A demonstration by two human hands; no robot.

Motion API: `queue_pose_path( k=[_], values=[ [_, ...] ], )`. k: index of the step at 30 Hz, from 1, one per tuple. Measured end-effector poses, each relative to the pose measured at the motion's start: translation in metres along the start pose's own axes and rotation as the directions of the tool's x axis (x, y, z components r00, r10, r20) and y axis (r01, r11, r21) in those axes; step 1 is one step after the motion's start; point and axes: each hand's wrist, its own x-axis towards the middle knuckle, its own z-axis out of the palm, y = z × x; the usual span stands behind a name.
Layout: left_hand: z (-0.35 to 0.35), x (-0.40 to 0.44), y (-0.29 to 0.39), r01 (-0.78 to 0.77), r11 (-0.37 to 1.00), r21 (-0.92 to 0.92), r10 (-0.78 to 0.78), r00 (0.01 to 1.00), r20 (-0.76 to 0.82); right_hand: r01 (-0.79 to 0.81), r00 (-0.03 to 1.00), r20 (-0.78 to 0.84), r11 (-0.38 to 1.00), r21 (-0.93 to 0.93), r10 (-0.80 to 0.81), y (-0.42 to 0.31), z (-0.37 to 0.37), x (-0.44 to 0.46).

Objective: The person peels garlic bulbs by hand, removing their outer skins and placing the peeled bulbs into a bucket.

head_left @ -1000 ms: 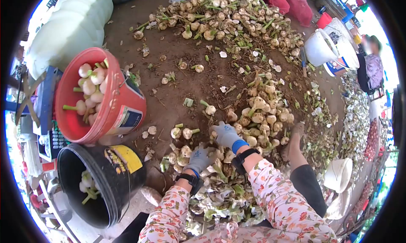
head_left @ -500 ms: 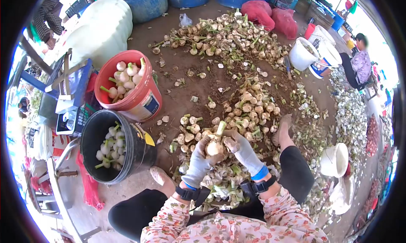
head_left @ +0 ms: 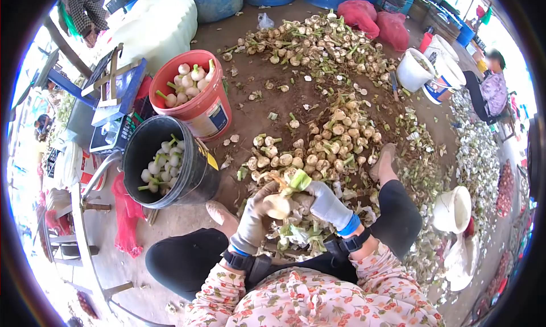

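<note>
In front of my lap, both gloved hands are at one garlic bulb (head_left: 277,206), pale and slightly blurred, its green stem and loose outer skin sticking up and to the right. My left hand (head_left: 253,219) wraps round the bulb from the left. From the right, my right hand (head_left: 329,206) has its fingers closed at the stem side; its fingertips are partly hidden. Just beyond the hands lies a heap of unpeeled garlic bulbs (head_left: 344,133). Stripped skins and leaves (head_left: 301,234) cover the ground below them.
On the left stand a black bucket (head_left: 193,182) and a red bucket (head_left: 219,114), both holding peeled white garlic. A larger garlic pile (head_left: 318,40) lies farther off. A knife (head_left: 394,86) rests near white buckets (head_left: 414,70). Another person (head_left: 493,91) sits at right.
The view has shifted, so the surroundings sit farther right and higher. Between my hands, the bulb has tipped, and its stem with loosened skin now leans to the right.
</note>
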Motion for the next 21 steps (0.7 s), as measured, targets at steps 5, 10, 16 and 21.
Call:
queue_pose_path(
  k=[5,10,16,21],
  values=[
    [0.004,0.002,-0.029,0.085,0.964,-0.252,-0.131,0.976,-0.172,-0.384,0.918,0.014,0.878,0.284,0.397,-0.004,0.008,-0.010],
    [-0.038,0.011,-0.024,0.411,0.817,-0.404,-0.206,0.863,0.461,-0.144,0.972,-0.166,0.981,0.128,0.164,0.009,0.024,-0.015],
    [-0.028,0.006,-0.037,-0.040,0.924,0.381,0.112,0.979,-0.168,-0.089,0.982,-0.177,0.983,-0.159,0.060,0.018,0.019,-0.015],
    [-0.027,-0.004,-0.020,-0.059,0.982,0.181,0.104,0.962,-0.251,-0.436,0.877,0.022,0.777,0.453,0.480,-0.011,0.016,-0.015]
  ],
)
